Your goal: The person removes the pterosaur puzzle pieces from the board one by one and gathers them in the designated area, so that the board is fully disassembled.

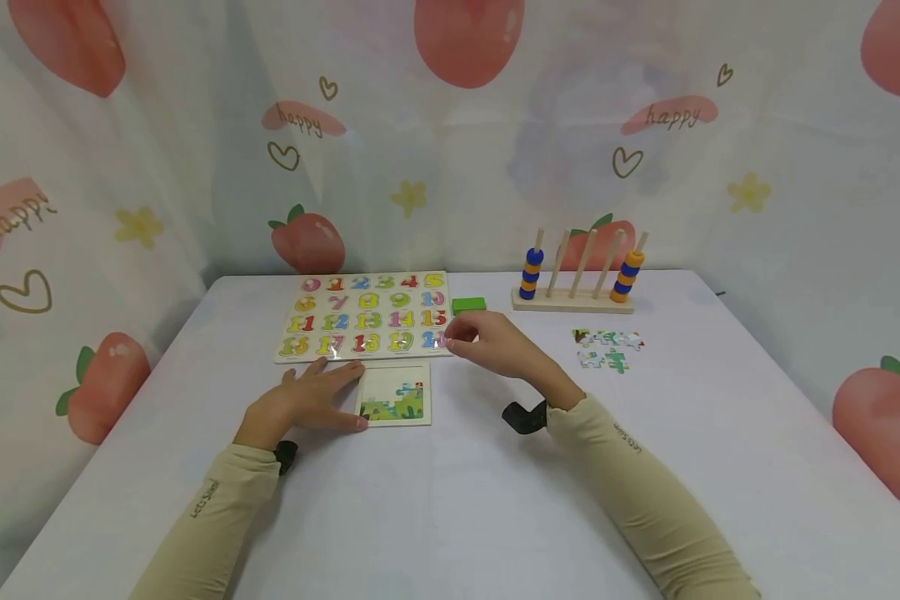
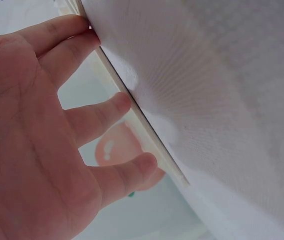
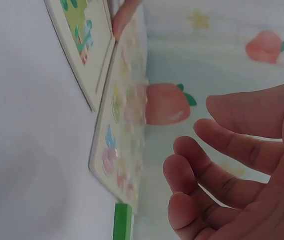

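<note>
A small white puzzle tray point(image 1: 426, 396) lies flat on the table, with joined picture pieces point(image 1: 397, 408) in its lower and right part. My left hand point(image 1: 305, 403) spreads its fingers at the tray's left side, the thumb touching near the lower corner and a fingertip at the upper one. In the left wrist view, straight fingers point(image 2: 102, 117) rest along a thin board edge point(image 2: 146, 127). My right hand point(image 1: 498, 343) hovers near the right corner of the number board point(image 1: 348, 333). Its fingers point(image 3: 179, 172) are loosely bent, with nothing visible between thumb and fingertips.
A green block point(image 1: 468, 305) lies beside the number board. Farther right, a wooden bead rack point(image 1: 573, 302) carries blue and orange beads on its two end pegs. Several loose jigsaw pieces point(image 1: 615, 361) lie in front of it. A peach-printed curtain point(image 1: 480, 167) hangs behind the table.
</note>
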A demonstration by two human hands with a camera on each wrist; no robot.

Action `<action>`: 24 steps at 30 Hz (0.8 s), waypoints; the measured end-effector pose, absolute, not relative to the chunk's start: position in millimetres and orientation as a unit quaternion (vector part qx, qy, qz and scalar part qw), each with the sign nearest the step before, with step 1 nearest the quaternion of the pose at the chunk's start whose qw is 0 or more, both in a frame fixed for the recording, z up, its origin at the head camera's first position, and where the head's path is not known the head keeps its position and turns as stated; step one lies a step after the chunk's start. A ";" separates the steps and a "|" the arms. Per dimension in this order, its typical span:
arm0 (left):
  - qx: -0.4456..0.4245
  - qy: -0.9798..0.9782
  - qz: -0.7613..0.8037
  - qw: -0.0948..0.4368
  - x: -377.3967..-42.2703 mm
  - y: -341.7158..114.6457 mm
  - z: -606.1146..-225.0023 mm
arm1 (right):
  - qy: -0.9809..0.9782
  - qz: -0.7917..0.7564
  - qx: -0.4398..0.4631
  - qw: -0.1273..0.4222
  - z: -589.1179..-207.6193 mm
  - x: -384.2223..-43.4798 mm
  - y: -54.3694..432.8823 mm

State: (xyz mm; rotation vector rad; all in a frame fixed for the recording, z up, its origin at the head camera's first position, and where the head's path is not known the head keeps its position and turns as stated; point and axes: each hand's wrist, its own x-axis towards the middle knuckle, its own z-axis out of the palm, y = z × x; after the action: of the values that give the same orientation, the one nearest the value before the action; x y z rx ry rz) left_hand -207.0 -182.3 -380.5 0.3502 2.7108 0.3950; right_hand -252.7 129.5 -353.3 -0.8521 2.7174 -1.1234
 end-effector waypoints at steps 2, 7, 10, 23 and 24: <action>0.122 0.964 0.142 0.189 -207.1 -182.0 -381.5 | 0.882 -0.366 -0.293 0.044 -355.7 -250.4 122.6; 0.115 0.965 0.142 0.189 -206.6 -180.3 -382.6 | 0.878 -0.355 -0.316 0.065 -365.0 -248.5 106.4; 0.113 0.965 0.142 0.189 -207.1 -179.8 -383.4 | 0.880 -0.347 -0.316 0.079 -369.3 -248.0 98.1; 0.110 0.965 0.143 0.191 -209.4 -182.0 -384.0 | 0.889 -0.294 -0.331 0.121 -387.5 -242.9 73.9; 0.110 0.965 0.142 0.190 -208.9 -182.0 -382.8 | 0.892 -0.287 -0.328 0.121 -389.3 -242.7 72.4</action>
State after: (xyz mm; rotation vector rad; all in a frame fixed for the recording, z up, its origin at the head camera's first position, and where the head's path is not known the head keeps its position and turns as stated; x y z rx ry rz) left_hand -208.9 -182.0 -382.8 0.3104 2.7131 0.3982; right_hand -242.7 72.4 -389.3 -0.9569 2.6044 -0.8382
